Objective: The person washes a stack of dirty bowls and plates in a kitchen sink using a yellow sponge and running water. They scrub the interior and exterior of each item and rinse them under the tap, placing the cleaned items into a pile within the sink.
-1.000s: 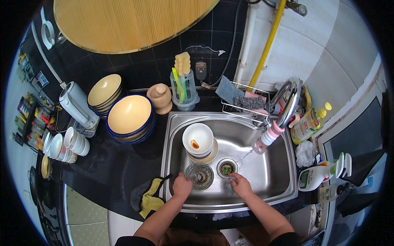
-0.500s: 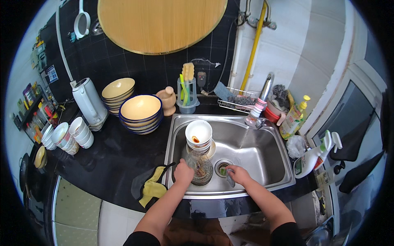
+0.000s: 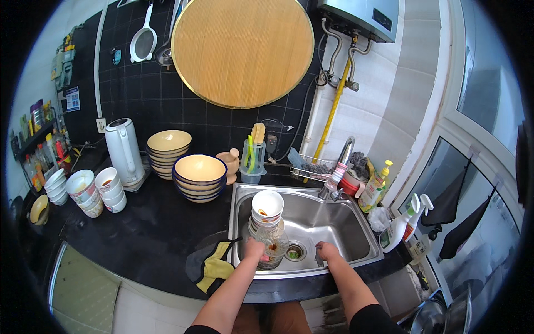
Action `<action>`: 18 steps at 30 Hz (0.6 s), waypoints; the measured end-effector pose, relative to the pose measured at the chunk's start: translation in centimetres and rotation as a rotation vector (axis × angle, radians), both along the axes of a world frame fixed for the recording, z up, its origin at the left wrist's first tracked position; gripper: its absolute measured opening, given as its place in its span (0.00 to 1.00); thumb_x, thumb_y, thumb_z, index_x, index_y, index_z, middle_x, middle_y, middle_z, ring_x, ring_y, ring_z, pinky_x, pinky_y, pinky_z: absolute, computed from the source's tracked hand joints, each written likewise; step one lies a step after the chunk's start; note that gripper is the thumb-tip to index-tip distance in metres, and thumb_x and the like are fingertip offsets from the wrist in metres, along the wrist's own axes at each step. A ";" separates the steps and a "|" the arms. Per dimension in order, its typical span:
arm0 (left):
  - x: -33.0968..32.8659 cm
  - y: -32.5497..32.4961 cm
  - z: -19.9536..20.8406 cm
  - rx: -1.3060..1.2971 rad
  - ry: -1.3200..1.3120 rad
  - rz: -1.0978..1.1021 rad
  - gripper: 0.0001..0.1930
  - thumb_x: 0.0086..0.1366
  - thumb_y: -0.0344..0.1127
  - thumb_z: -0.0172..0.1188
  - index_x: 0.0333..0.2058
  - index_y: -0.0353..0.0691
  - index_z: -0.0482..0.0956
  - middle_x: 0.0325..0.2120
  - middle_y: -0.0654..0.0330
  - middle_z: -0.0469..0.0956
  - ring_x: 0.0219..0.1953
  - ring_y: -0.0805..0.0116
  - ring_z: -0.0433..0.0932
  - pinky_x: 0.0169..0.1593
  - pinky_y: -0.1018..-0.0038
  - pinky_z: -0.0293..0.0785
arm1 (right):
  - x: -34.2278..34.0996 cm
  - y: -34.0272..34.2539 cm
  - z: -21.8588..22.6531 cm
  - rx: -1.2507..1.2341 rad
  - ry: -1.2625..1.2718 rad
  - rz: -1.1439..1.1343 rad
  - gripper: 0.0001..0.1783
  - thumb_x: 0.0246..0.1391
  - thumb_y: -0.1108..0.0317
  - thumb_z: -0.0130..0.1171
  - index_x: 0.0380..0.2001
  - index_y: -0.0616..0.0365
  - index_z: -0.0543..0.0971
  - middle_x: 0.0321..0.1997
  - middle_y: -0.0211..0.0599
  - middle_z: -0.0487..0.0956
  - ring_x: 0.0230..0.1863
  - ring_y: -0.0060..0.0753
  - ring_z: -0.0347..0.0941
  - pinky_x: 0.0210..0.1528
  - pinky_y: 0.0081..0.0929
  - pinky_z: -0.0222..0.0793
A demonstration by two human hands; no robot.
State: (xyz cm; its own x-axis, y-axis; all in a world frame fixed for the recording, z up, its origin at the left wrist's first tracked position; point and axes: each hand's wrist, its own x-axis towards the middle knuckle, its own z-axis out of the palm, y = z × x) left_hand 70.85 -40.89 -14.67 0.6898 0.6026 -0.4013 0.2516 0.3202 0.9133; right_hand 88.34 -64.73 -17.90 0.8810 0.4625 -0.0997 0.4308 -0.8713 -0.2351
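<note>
In the steel sink (image 3: 356,257), my left hand (image 3: 256,249) is closed on the side of a clear glass bowl (image 3: 271,257) with brownish residue in it. Just behind the bowl rises a stack of white bowls (image 3: 267,205), the top one holding an orange-brown scrap. My right hand (image 3: 328,251) is closed around a small, limp-looking grey thing (image 3: 319,257) near the sink's front edge; its kind is unclear. Between my hands lies the drain (image 3: 295,251), with green bits in it. The fingertips of my left hand are partly hidden.
A yellow and grey cloth (image 3: 214,267) overlaps the sink's left rim. The faucet (image 3: 344,161) stands at the back right, beside a wire rack (image 3: 311,170). Cream bowls (image 3: 199,170), white cups (image 3: 111,189) and a kettle (image 3: 123,150) occupy the left counter. Spray bottles (image 3: 397,225) stand right.
The whole view has tilted upward. My right hand has moved away from the drain, rightward, with the grey thing. My left hand stays on the glass bowl.
</note>
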 end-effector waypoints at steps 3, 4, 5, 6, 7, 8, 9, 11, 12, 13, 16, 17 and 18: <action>0.9 -0.7 -1.1 -0.132 -0.167 0.083 0.21 0.50 0.21 0.41 0.45 0.26 0.53 0.30 0.39 0.69 0.17 0.47 0.75 0.14 0.62 0.75 | 0.5 -0.4 -0.3 -0.045 0.009 -0.023 0.16 0.46 0.58 0.49 0.40 0.44 0.75 0.39 0.42 0.76 0.42 0.45 0.71 0.45 0.36 0.66; 1.1 -0.7 -1.4 -0.106 -0.167 0.075 0.21 0.49 0.21 0.42 0.45 0.27 0.53 0.30 0.40 0.69 0.17 0.48 0.75 0.14 0.62 0.74 | 0.1 -0.4 0.2 -0.071 0.014 -0.027 0.16 0.46 0.57 0.49 0.40 0.43 0.75 0.40 0.42 0.76 0.43 0.45 0.71 0.45 0.36 0.66; 1.3 -0.8 -1.7 -0.082 -0.168 0.066 0.22 0.49 0.21 0.43 0.45 0.28 0.53 0.30 0.41 0.69 0.17 0.49 0.75 0.13 0.63 0.73 | 0.0 -0.4 0.5 -0.098 0.017 -0.031 0.17 0.45 0.57 0.49 0.40 0.43 0.75 0.40 0.42 0.75 0.43 0.45 0.71 0.46 0.36 0.66; 1.0 -0.9 -1.3 -0.049 -0.152 0.053 0.22 0.49 0.21 0.43 0.45 0.29 0.53 0.29 0.42 0.69 0.17 0.50 0.75 0.13 0.64 0.73 | -0.1 -0.6 0.0 -0.084 0.056 -0.017 0.18 0.45 0.56 0.50 0.41 0.43 0.75 0.40 0.43 0.75 0.44 0.45 0.70 0.46 0.36 0.66; 0.8 -0.9 -0.8 0.012 -0.140 0.024 0.22 0.49 0.22 0.44 0.45 0.30 0.54 0.30 0.42 0.69 0.16 0.52 0.74 0.12 0.65 0.72 | 0.1 -0.8 -0.2 -0.070 0.052 -0.025 0.17 0.45 0.56 0.49 0.41 0.43 0.75 0.40 0.43 0.75 0.44 0.45 0.70 0.46 0.36 0.66; 0.6 -1.0 -0.2 0.073 -0.128 -0.008 0.21 0.49 0.22 0.45 0.45 0.31 0.54 0.30 0.42 0.69 0.15 0.54 0.74 0.12 0.66 0.71 | 0.5 -1.0 -0.2 -0.058 0.048 -0.036 0.17 0.45 0.56 0.49 0.41 0.42 0.75 0.40 0.43 0.76 0.43 0.45 0.70 0.46 0.36 0.66; -0.1 -1.1 0.8 0.141 -0.107 -0.040 0.21 0.50 0.23 0.45 0.45 0.32 0.55 0.31 0.43 0.69 0.15 0.55 0.74 0.12 0.68 0.69 | 0.3 -0.8 0.0 -0.037 0.054 -0.045 0.17 0.45 0.56 0.49 0.41 0.42 0.75 0.39 0.42 0.76 0.43 0.45 0.71 0.46 0.36 0.66; -1.1 -1.5 2.6 0.287 -0.030 -0.091 0.21 0.50 0.24 0.46 0.45 0.32 0.56 0.32 0.43 0.69 0.21 0.53 0.75 0.20 0.66 0.72 | 0.2 -0.4 -0.2 0.059 0.061 -0.043 0.19 0.45 0.58 0.52 0.42 0.50 0.72 0.38 0.47 0.76 0.42 0.45 0.72 0.42 0.35 0.68; -1.3 -1.6 3.1 0.365 0.007 -0.115 0.21 0.50 0.24 0.46 0.45 0.33 0.56 0.33 0.43 0.69 0.24 0.52 0.76 0.24 0.66 0.73 | 0.8 -0.1 -1.3 0.154 0.062 -0.038 0.20 0.45 0.59 0.53 0.43 0.53 0.71 0.37 0.49 0.76 0.41 0.45 0.72 0.41 0.35 0.69; -1.2 -1.6 2.3 0.526 -0.017 -0.096 0.21 0.50 0.24 0.46 0.45 0.33 0.57 0.34 0.43 0.69 0.29 0.50 0.75 0.30 0.65 0.71 | 0.8 0.2 -1.2 0.245 0.056 -0.029 0.21 0.45 0.60 0.54 0.44 0.56 0.70 0.36 0.51 0.76 0.41 0.44 0.72 0.39 0.35 0.70; -0.2 -1.3 0.3 0.830 -0.084 -0.039 0.20 0.51 0.25 0.47 0.44 0.33 0.59 0.37 0.42 0.69 0.41 0.47 0.70 0.45 0.62 0.65 | -1.6 2.3 1.4 0.609 0.184 -0.065 0.23 0.45 0.64 0.56 0.45 0.60 0.64 0.32 0.46 0.74 0.33 0.34 0.72 0.34 0.27 0.69; -0.3 -1.7 0.8 0.814 -0.083 -0.039 0.19 0.51 0.25 0.47 0.44 0.33 0.59 0.39 0.41 0.68 0.44 0.46 0.67 0.47 0.62 0.63 | -2.2 3.0 2.3 0.724 0.208 -0.061 0.23 0.46 0.65 0.56 0.45 0.59 0.64 0.31 0.44 0.73 0.32 0.31 0.71 0.34 0.25 0.69; -0.7 -1.7 1.0 0.798 -0.067 -0.031 0.19 0.51 0.25 0.47 0.44 0.34 0.60 0.40 0.41 0.68 0.47 0.45 0.65 0.50 0.61 0.60 | -2.3 4.3 2.3 0.899 0.263 0.036 0.22 0.46 0.66 0.56 0.45 0.59 0.64 0.33 0.41 0.71 0.32 0.28 0.69 0.35 0.23 0.67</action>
